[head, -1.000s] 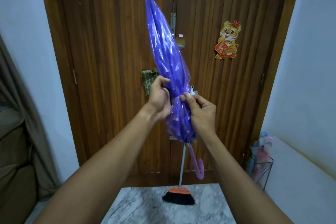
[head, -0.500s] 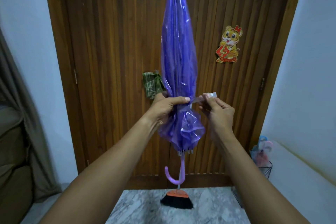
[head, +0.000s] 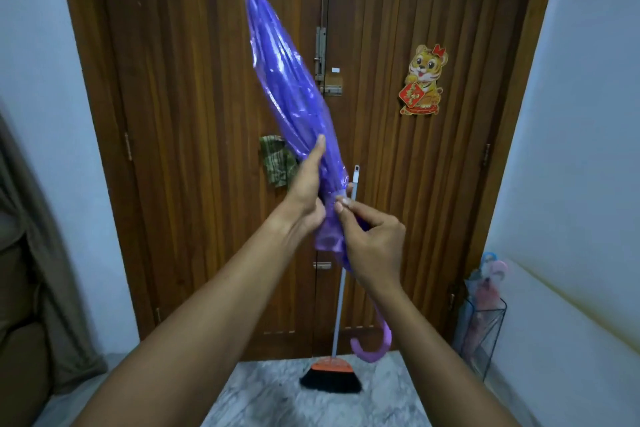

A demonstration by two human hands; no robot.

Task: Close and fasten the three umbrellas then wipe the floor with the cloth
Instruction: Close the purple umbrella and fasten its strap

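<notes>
Left hand (head: 306, 196): wrapped round the gathered canopy of the purple umbrella (head: 291, 90), thumb laid straight up along the folds, fingers curled behind and out of sight. A holding grip.

Right hand (head: 375, 244): just beside the left, at its 4 o'clock. Thumb and forefinger pinch a pale fastening strap (head: 340, 193) against the canopy (whether the snap has met its stud is too small to tell).

Umbrella is held in mid-air in front of the chest. Its long axis is tilted: tip toward 11 o'clock from the hands, hooked handle hanging toward 5 o'clock, below the right wrist. Both hands sit on the lower third of the canopy, just above the loose skirt. The right hand is nearer the strap; the left is the anchor.

Judgement: fastening step, strap being brought round. The wrap runs across the axis, so the left must stop the canopy from turning.

Beyond the hands:
- broom (head: 331, 376) leaning on the wooden door (head: 180, 114), shaft passing behind the right hand, 6 o'clock
- checked cloth (head: 277, 163) hanging on the door, 9 o'clock of the left hand
- wire stand (head: 485, 319) with other umbrellas, 4 o'clock, well apart
- marble floor (head: 270, 399) below
</notes>
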